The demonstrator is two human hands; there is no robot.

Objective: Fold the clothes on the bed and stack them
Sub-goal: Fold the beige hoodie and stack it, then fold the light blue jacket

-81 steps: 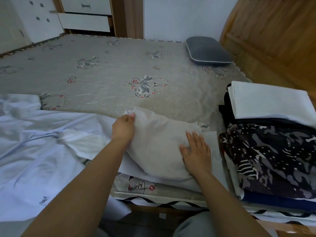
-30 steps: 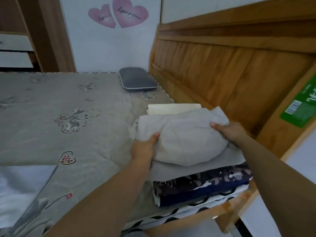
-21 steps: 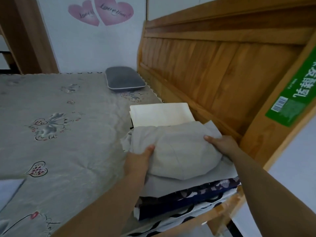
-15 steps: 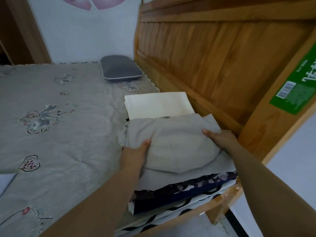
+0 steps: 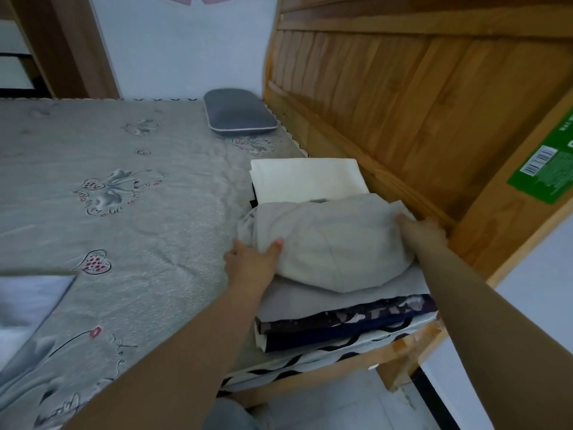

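Though txt unreadable, green barcode label (image 5: 545,162) on wooden bed frame (image 5: 434,97).

Folded light-grey garment (image 5: 331,243), bulging and rounded on top, sits atop the stack (image 5: 341,321) of folded clothes (grey layer, dark patterned piece, navy one beneath) at the bed's (image 5: 124,212) near right corner, partly overlapping a flat cream folded piece (image 5: 307,178) just beyond it.

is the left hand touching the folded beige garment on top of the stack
Touching. The head view shows the left hand against the near-left edge of the folded beige garment, thumb lying on the fabric with no gap between them.
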